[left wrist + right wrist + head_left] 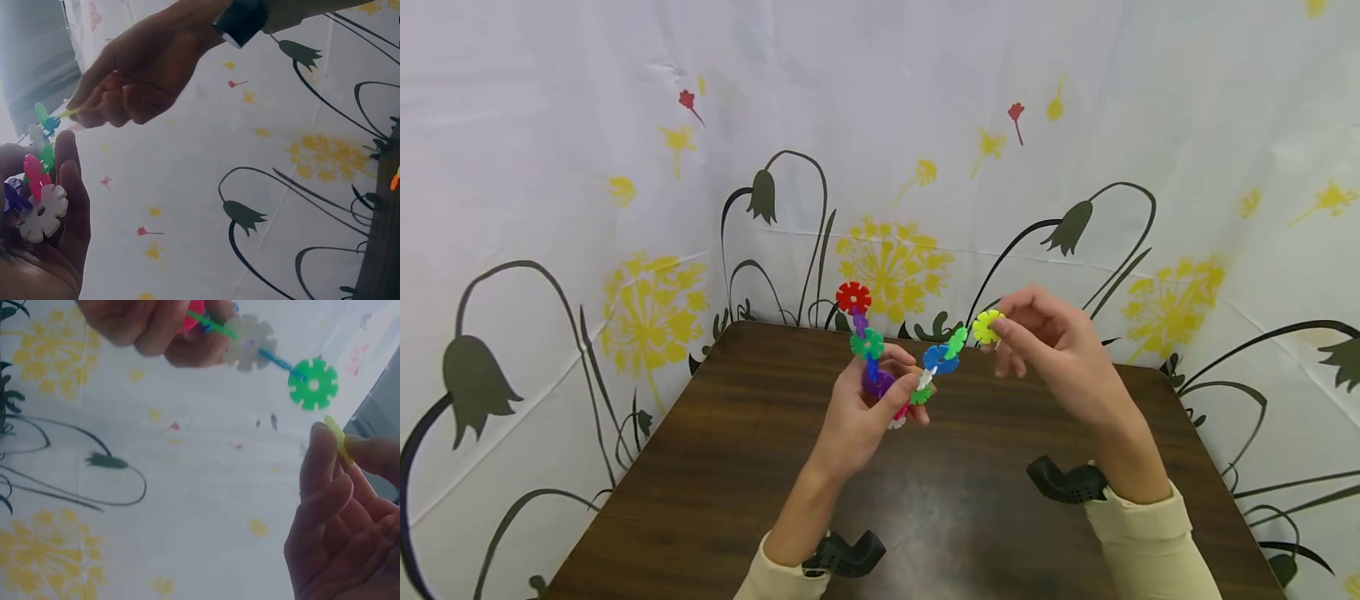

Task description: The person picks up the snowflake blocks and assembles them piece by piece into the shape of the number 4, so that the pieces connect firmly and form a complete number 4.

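A chain of notched plastic discs, among them a red disc [853, 297], a purple disc [878, 383] and a blue disc [941, 359], curves up on both sides of my left hand [857, 408]. That hand grips the chain near its middle, fingers behind and thumb in front, hiding part of it. A white disc [44, 213] and a pink disc [36, 177] show by the palm in the left wrist view. My right hand [1060, 350] pinches a yellow disc [987, 327] between thumb and index finger. Beside it, a small gap away, is the green end disc [313, 384].
Both hands are above a dark wooden table [737, 467]. A white curtain [880, 100] printed with flowers hangs behind and around it. At the right edge of the left wrist view, a small orange piece [395, 180] shows by the table. Each wrist wears a black device [1067, 481].
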Tool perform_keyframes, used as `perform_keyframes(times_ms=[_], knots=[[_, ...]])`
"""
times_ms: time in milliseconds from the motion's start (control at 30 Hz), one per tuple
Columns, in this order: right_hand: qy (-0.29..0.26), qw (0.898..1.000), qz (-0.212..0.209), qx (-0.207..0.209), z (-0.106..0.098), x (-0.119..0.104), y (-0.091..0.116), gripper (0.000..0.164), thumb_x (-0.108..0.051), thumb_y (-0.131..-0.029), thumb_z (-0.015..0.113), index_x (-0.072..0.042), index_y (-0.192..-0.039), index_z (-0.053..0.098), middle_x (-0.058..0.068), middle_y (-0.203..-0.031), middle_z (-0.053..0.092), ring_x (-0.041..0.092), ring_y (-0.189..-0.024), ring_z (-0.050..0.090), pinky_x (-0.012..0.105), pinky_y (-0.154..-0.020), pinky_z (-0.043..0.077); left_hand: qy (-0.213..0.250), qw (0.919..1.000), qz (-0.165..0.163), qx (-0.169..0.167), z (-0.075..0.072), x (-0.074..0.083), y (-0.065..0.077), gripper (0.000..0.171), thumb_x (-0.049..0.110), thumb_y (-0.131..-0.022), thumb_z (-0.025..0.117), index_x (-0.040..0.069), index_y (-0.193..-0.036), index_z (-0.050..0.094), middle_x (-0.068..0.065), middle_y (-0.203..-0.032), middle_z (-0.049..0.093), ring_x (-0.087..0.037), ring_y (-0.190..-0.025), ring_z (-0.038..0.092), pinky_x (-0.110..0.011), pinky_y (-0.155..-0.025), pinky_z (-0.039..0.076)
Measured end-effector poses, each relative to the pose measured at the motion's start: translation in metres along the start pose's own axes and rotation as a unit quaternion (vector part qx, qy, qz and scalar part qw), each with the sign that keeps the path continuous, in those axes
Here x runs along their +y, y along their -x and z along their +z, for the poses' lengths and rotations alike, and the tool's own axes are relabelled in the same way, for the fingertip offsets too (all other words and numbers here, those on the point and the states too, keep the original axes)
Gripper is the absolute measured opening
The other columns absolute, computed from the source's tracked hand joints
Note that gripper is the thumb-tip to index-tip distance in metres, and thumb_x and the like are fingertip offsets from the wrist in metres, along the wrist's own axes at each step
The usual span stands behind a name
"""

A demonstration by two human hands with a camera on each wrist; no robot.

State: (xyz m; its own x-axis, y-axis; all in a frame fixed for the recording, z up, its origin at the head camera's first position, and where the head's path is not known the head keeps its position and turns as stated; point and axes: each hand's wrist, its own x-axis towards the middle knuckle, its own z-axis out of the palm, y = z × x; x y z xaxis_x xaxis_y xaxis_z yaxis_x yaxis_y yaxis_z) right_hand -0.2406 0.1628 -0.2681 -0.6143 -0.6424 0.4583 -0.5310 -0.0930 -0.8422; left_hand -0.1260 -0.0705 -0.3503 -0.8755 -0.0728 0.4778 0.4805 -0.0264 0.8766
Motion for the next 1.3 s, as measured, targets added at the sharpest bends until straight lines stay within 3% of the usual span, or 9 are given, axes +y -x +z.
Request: perform_keyframes(times_ms=[167,400,733,1067,1300], knots=[[0.007,0.999,-0.043,0.024,0.011,-0.006,-0.007,0.012,-0.001,-0.107,0.063,-0.002,-0.118,0.065,0.007,-0.085,0.072,0.02,-0.062,0.065,0.029,-0.057,0.053,-0.002,0.9999,-0.014,-0.008,-0.004,0.002,0.001,0.021,0.011,-0.108,0.064,0.008,-0.127,0.055,-0.026,-0.108,0.077,-0.022,-0.073,0.078,-0.04,-0.077,0.067],[0.056,0.995,-0.069,0.038,0.017,-0.006,-0.013,0.014,-0.001,-0.103,0.069,-0.004,-0.116,0.073,0.002,-0.092,0.078,0.017,-0.066,0.069,0.025,-0.059,0.054,-0.004,0.9997,-0.024,0.003,-0.012,0.004,0.004,0.022,0.01,-0.108,0.064,0.005,-0.127,0.055,-0.025,-0.107,0.079,-0.021,-0.071,0.077,-0.04,-0.073,0.067],[0.109,0.992,-0.048,0.049,0.015,0.0,-0.008,0.02,0.001,-0.099,0.074,-0.01,-0.115,0.079,-0.005,-0.09,0.077,0.014,-0.073,0.067,0.025,-0.062,0.054,-0.004,0.9992,-0.038,-0.013,-0.015,-0.001,0.004,0.02,0.009,-0.108,0.065,0.011,-0.126,0.057,-0.021,-0.107,0.08,-0.023,-0.072,0.077,-0.039,-0.075,0.067],[0.131,0.988,-0.066,0.042,0.022,0.005,-0.01,0.025,0.002,-0.098,0.075,-0.013,-0.117,0.079,-0.002,-0.09,0.076,0.014,-0.075,0.067,0.023,-0.062,0.052,-0.007,0.9989,-0.037,-0.026,-0.02,-0.007,0.003,0.019,0.011,-0.108,0.064,0.002,-0.123,0.057,-0.022,-0.106,0.079,-0.018,-0.065,0.066,-0.031,-0.066,0.063],[0.16,0.982,-0.098,0.026,0.035,0.012,-0.008,0.03,0.006,-0.098,0.072,-0.01,-0.124,0.075,-0.002,-0.089,0.075,0.008,-0.076,0.07,0.021,-0.063,0.054,0.045,0.9932,-0.105,0.023,-0.014,-0.011,0.001,0.018,0.023,-0.106,0.072,0.009,-0.115,0.066,-0.011,-0.101,0.079,-0.014,-0.067,0.063,-0.026,-0.068,0.059]])
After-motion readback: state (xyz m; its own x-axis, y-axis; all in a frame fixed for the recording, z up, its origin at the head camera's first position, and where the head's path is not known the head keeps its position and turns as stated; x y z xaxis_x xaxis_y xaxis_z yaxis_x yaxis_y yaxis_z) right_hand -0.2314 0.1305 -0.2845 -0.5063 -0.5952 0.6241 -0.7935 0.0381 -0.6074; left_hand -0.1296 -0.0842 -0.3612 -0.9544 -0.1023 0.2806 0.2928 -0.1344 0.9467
